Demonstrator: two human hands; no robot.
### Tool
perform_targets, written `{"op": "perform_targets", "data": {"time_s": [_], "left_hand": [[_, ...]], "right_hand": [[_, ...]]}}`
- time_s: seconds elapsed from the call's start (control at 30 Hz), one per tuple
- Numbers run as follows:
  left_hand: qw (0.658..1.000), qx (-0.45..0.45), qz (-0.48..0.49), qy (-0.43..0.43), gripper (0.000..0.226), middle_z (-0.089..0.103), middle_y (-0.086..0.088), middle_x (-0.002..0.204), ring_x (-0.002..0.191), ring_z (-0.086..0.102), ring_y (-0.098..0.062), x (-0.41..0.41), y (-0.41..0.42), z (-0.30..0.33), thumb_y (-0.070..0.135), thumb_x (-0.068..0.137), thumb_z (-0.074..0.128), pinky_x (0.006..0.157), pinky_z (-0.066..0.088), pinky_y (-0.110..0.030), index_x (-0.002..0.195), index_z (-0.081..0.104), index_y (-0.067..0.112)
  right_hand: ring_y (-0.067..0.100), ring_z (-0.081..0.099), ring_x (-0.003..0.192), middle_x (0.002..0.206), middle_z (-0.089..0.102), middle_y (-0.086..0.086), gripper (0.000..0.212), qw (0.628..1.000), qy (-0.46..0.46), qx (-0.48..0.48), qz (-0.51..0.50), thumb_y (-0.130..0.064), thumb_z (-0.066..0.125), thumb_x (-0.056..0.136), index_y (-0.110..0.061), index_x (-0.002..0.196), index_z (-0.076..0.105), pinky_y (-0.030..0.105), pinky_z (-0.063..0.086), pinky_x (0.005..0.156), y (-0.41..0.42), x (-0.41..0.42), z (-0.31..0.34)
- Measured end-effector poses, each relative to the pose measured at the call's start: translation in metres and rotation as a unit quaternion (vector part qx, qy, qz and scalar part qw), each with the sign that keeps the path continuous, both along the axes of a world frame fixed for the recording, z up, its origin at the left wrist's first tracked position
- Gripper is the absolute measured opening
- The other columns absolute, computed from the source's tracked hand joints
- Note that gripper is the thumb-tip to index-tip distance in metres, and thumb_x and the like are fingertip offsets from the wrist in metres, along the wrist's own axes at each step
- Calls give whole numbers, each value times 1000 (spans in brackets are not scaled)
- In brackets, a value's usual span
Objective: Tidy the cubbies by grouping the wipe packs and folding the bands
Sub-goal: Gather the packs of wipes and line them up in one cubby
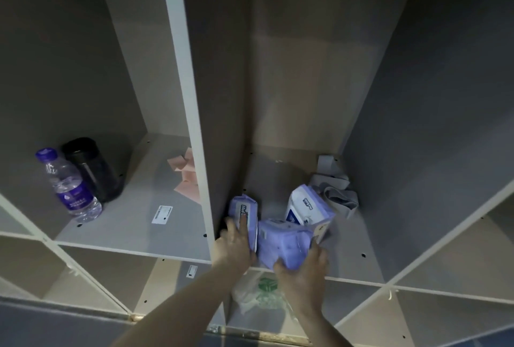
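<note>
Three packs: wipe packs (281, 224) sat right of divider (194, 129)
Left hand (236, 246): flat against leftmost pack
Right hand (303, 266): fingers wrapped round middle pack
Risk: shove could knock rear pack onto grey bands (333, 188)

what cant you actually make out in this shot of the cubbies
Head view only:
- Pink band: its right part is hidden behind the white divider.
- Pack labels: print on the left wipe pack is blurred and partly under the left hand.
- Front wipe pack: its near end is covered by the right hand.
- Plastic bag below: contents unclear behind both forearms.
</note>
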State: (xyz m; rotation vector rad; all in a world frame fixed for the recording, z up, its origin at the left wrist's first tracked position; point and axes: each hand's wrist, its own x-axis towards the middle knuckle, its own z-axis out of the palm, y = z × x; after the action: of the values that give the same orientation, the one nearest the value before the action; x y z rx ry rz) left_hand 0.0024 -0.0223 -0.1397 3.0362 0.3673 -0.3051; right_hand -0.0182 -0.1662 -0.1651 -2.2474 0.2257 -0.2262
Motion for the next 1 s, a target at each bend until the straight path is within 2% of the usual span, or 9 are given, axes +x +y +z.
{"op": "perform_targets", "data": {"time_s": [0.07,0.17,0.3,0.4,0.53,0.67,0.8,0.87,1.0], "left_hand": [[986,138,-91,-16,75,15,-22,153,136,25,-36,0,-1,2,41,92,37,110,24,-45,148,5,3],[977,162,-135,28,86,9,-22,157,146,6,-33,2,6,9,53,92,34,119,-2,-47,146,-2,-3],[975,143,-150,74,94,14,-18,157,145,13,-31,9,15,15,62,87,41,118,6,-43,147,3,0],[988,60,-135,49,96,25,-18,152,138,29,-31,6,14,16,56,83,55,112,23,-39,149,3,10],[979,-184,-83,13,92,15,-11,157,145,12,-30,-4,21,8,47,82,63,116,21,-38,151,6,22],[933,-344,-22,-99,85,31,-8,152,143,20,-21,-8,26,-3,34,76,74,113,20,-26,146,28,19],[927,-348,-40,-134,90,37,-6,150,144,21,-26,-11,26,-16,49,70,72,116,22,-36,145,31,21],[937,-315,-82,-125,93,26,3,156,147,9,-18,-11,23,-16,62,67,65,118,14,-36,146,25,31],[957,-251,-130,-59,78,13,22,156,146,-5,-5,-7,15,-14,58,78,59,115,1,-51,144,19,46]], "right_hand": [[37,51,107,112,44,12,69,1000,26,13,4,-28,78,56,-5,113,47,43,49,81,-12,-4,-6],[34,52,103,110,44,13,64,997,26,69,-3,-22,80,61,-1,111,46,36,44,75,-16,-11,-13],[39,52,101,107,45,20,70,989,-8,144,-45,-27,79,58,6,110,47,35,41,80,7,-15,-25],[39,51,104,108,46,25,69,986,1,158,-43,-12,86,61,11,112,46,29,36,82,25,-9,-34],[30,60,91,92,60,9,60,988,34,147,22,-43,85,55,-13,97,57,42,53,78,28,1,-55],[22,62,101,103,64,-5,78,986,84,138,33,-64,79,43,-32,109,51,42,56,77,19,31,-96],[23,65,97,103,66,-2,77,980,102,146,92,-71,76,44,-31,104,49,45,56,79,15,54,-100],[23,68,89,98,69,1,75,971,122,154,136,-74,77,41,-32,97,50,50,56,76,9,58,-85],[12,68,87,94,72,-6,57,956,140,131,223,-51,80,52,-32,101,60,43,55,84,-13,31,-12]]}}
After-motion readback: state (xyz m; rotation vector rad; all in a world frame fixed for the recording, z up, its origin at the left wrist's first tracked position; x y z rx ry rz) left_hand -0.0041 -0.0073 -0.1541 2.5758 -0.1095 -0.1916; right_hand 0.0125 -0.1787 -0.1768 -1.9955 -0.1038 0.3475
